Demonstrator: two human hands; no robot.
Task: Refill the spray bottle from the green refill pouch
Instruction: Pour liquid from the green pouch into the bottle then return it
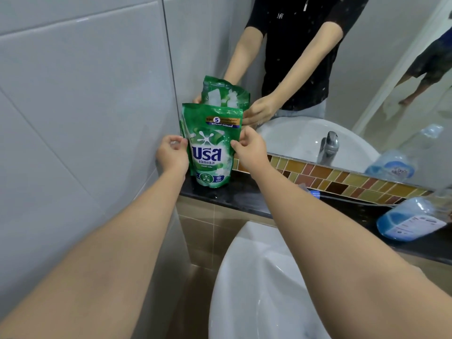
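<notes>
I am reaching both hands out to the green refill pouch (212, 148), which is standing upright on the dark worktop (234, 195) against the mirror, left of the sink (256, 289). My left hand (172, 152) is pinching its left edge; my right hand (247, 145) is gripping the right edge, thumb on the front. Both arms are stretching forward, nearly straight. The risk, as I judge it: squeezing a soft, full pouch could make it buckle or slip, spilling onto the worktop. The spray bottle (411, 222) (blue, lying on its side at far right) is waiting well apart.
</notes>
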